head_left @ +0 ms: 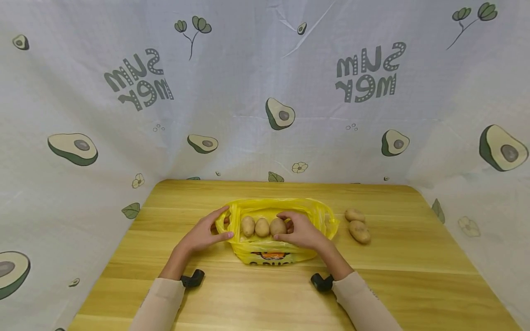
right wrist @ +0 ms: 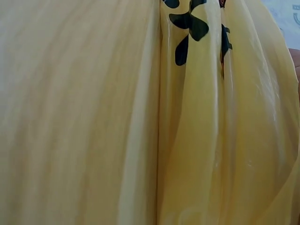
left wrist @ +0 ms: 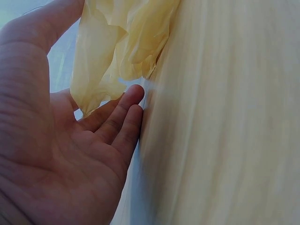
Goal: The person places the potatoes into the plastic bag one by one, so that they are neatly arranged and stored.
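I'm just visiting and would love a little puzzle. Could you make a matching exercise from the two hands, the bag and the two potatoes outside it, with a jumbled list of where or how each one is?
Things:
1. Left hand
2. Right hand
3. Plastic bag
4. Two loose potatoes

Places and states:
A. Holding the rightmost bagged potato
B. Lying on the table, right of the bag
C. Touching the bag's left end
D. Yellow, with its top open

Right pairs: 1-C, 2-A, 3-D, 4-B
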